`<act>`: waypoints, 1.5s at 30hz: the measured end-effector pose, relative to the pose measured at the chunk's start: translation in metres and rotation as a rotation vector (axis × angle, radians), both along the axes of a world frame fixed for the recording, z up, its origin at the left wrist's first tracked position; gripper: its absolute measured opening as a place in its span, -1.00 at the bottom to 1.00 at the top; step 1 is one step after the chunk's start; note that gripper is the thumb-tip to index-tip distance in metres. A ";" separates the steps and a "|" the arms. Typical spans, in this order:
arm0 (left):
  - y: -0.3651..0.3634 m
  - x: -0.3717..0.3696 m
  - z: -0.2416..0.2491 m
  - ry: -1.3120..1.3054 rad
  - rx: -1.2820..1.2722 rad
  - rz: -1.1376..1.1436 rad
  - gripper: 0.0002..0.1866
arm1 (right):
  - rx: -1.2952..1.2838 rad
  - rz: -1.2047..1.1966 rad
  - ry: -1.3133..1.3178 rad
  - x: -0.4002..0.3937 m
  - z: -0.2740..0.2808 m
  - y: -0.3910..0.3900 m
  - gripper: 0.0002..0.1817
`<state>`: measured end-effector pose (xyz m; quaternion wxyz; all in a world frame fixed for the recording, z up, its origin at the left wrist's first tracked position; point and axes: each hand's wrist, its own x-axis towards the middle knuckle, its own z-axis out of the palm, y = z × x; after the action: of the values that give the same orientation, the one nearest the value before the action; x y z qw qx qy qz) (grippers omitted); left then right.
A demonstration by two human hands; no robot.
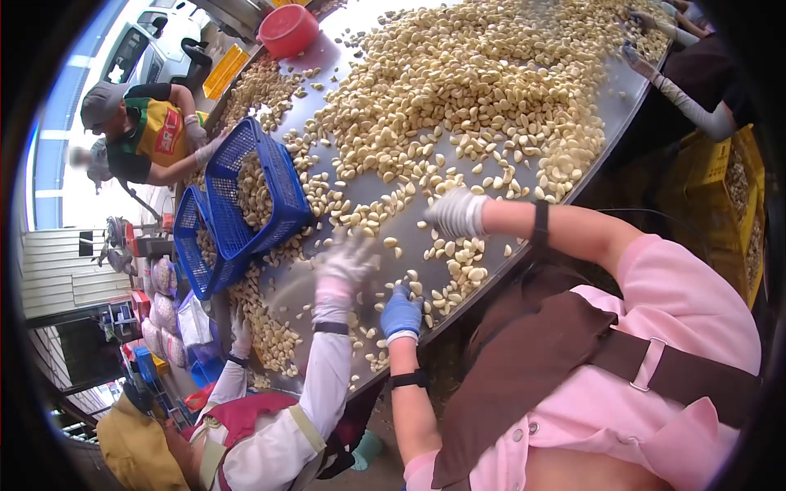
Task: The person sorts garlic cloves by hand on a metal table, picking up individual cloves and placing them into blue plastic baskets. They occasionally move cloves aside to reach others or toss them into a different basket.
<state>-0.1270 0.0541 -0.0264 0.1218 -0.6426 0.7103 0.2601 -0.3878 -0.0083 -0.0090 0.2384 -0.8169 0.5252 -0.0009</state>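
Note:
My left hand (401,314), in a blue glove, is low over the near edge of the metal table (309,290). Its fingers are bent close together beside a few pale cloves (415,288); whatever is inside them is hidden. Farther up the table, my right hand (457,213) wears a white ribbed glove. Its fingers curl downward, pressed together and slightly blurred, above scattered cloves. I cannot make out what they hold. A large pile of cloves (483,82) spreads beyond both hands.
A co-worker's gloved hand (348,258) reaches in close on the left. Two blue baskets (282,192) with cloves stand beyond it. A red bowl (288,31) sits at the far edge. Other people work around the table. Yellow crates (712,192) stand at the right.

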 end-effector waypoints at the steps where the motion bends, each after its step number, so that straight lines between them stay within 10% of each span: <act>1: 0.002 0.003 -0.007 0.000 -0.003 -0.004 -0.58 | -0.135 -0.080 -0.037 -0.003 -0.005 -0.009 -0.83; 13: -0.042 -0.044 0.006 0.453 0.014 0.159 -0.70 | 0.226 -0.190 0.010 -0.020 -0.009 0.013 -0.73; 17: -0.077 -0.090 0.036 0.460 -0.077 0.215 -0.72 | 0.876 -0.630 -1.435 -0.057 0.000 0.022 -0.79; 23: -0.122 -0.155 -0.010 0.237 -0.164 -0.120 -0.63 | 0.912 -0.910 -1.807 -0.094 0.010 0.019 -0.75; 29: -0.122 -0.159 -0.032 0.235 -0.097 -0.149 -0.68 | 0.329 -0.863 -0.845 -0.091 0.013 -0.027 -0.79; 31: -0.113 -0.155 -0.030 0.246 0.034 -0.144 -0.60 | 0.076 -0.519 -0.441 -0.079 -0.006 -0.046 -0.73; 34: -0.088 -0.134 -0.061 0.347 0.107 -0.115 -0.63 | 0.163 -0.326 0.031 -0.051 -0.013 -0.058 -0.69; 36: -0.081 -0.111 -0.060 0.363 0.124 -0.106 -0.64 | 0.143 -0.354 0.029 -0.043 -0.017 -0.057 -0.68; 38: -0.083 -0.077 -0.053 1.129 0.936 0.644 -0.74 | 0.084 -0.319 0.134 -0.036 -0.012 -0.057 -0.66; 45: -0.105 -0.036 -0.006 1.336 0.708 1.016 -0.86 | 0.072 -0.227 0.157 -0.030 -0.032 -0.056 -0.65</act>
<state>-0.1629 -0.0507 -0.0325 -0.2542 -0.5187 0.1431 0.8037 -0.4174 -0.0641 -0.0414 0.2242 -0.7407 0.6309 0.0549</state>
